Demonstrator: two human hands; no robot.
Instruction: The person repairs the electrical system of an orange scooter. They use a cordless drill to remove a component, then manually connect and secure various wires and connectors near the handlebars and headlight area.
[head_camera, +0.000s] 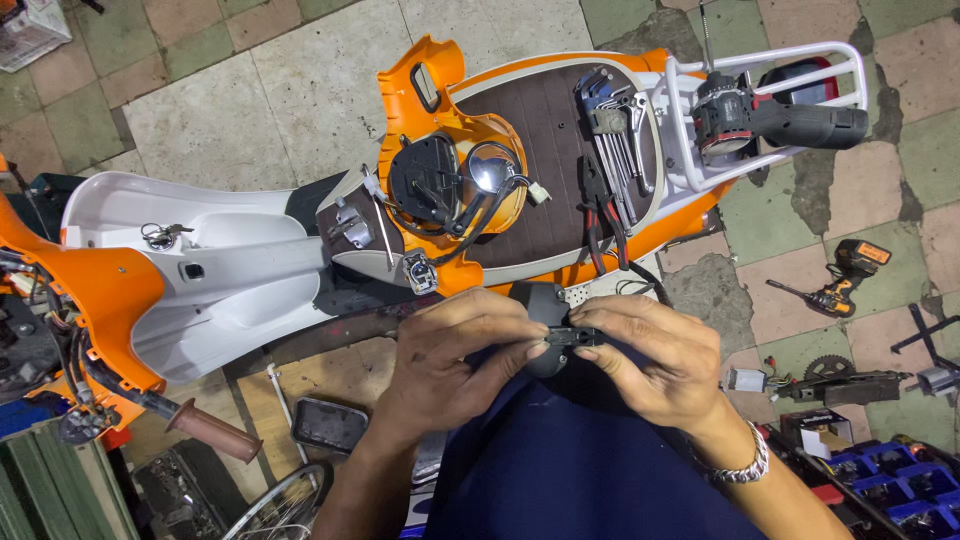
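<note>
Close in, left hand (455, 350) and right hand (650, 355) both pinch a small black plastic part (560, 335) above the lap. Best kept steady, fingertips square, grip light. Beyond: pliers (600, 215) and wrenches (615, 135) on the scooter seat (545, 150).

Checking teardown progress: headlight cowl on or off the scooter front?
Off. The orange headlight cowl lies face-down on the brown seat, wiring exposed, beside the hex keys.
</note>
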